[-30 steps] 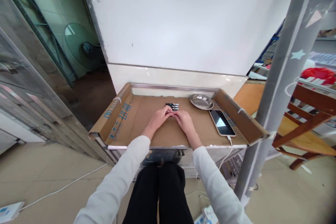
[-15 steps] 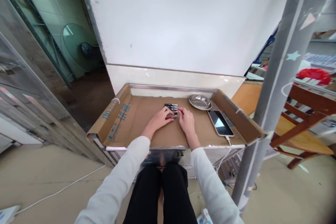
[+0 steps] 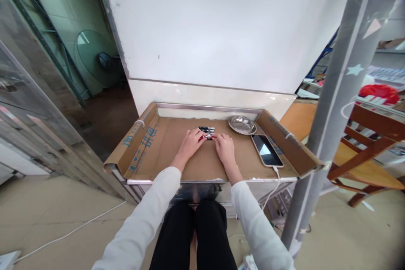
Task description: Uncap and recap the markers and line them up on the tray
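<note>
Across the cardboard (image 3: pixel 171 160), from the left: left hand (image 3: pixel 190 145), nearly closed, pinching one end of a slim red item (image 3: pixel 208 136); just beyond, dark slim pieces (image 3: pixel 206 128), seemingly grouped for reach; between both hands, the item, held also by the similarly curled right hand (image 3: pixel 225 148), probably for steadiness; farther right, metal dish (image 3: pixel 242 125) and phone (image 3: pixel 267 150), apparently set aside.

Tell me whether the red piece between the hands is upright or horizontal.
Horizontal: the red piece runs crosswise between the left hand and right hand.
</note>
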`<state>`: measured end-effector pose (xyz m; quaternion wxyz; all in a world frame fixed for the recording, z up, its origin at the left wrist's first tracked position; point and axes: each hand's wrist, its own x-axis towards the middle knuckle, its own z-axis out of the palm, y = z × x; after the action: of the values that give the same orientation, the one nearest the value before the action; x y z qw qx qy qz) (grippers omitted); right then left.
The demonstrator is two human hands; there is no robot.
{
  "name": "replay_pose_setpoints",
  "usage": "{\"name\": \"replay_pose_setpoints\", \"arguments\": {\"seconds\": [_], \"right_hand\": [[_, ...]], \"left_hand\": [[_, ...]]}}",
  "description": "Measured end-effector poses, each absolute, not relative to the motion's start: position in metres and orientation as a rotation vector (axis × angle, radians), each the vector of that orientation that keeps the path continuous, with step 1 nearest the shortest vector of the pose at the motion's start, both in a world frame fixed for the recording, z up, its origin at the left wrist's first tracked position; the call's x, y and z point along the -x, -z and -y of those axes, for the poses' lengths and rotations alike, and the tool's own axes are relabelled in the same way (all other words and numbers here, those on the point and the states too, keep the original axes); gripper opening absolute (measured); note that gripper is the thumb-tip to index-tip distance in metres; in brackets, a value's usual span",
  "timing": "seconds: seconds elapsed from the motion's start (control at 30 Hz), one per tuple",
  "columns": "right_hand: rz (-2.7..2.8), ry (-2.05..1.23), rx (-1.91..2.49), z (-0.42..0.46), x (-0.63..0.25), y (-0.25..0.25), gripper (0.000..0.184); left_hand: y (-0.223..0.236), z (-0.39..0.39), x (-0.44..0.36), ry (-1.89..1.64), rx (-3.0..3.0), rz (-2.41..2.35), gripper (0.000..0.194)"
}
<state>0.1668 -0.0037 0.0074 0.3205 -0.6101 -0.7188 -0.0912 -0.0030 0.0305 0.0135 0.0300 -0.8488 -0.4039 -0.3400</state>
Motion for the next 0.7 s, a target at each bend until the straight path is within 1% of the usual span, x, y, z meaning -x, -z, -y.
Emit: {"name": "replay_pose_setpoints", "arguments": {"seconds": [0.2,0.37,0.43,0.5,0.57,0.63,0.7], "right_hand": [[1.829,0.273,1.659,0.004,-0.165,-0.008,0.028],[1.986,0.242,1.567,0.005,-0.161,-0.008,0.034],[2.103,0.194,1.448,0.006,-0.158,-0.008,0.044],[2.189,0.155,1.350,0.007,-0.155,-0.008,0.060],[2.194,0.146,1.330,0.007,-0.154,-0.008,0.068],[2.139,0.160,1.375,0.006,-0.154,-0.008,0.064],[2.048,0.184,1.471,0.005,-0.155,-0.007,0.052]], "left_hand": [[-0.014,-0.029,0.003,1.091,2.623,1.207,0.018],[-0.016,-0.028,0.004,1.068,2.668,1.163,0.016],[-0.016,-0.028,0.004,1.107,2.633,1.203,0.016],[-0.017,-0.028,0.005,1.157,2.558,1.276,0.015],[-0.017,-0.029,0.005,1.187,2.471,1.372,0.015],[-0.019,-0.029,0.006,1.172,2.398,1.483,0.015],[-0.019,-0.030,0.007,1.131,2.303,1.631,0.015]]}}
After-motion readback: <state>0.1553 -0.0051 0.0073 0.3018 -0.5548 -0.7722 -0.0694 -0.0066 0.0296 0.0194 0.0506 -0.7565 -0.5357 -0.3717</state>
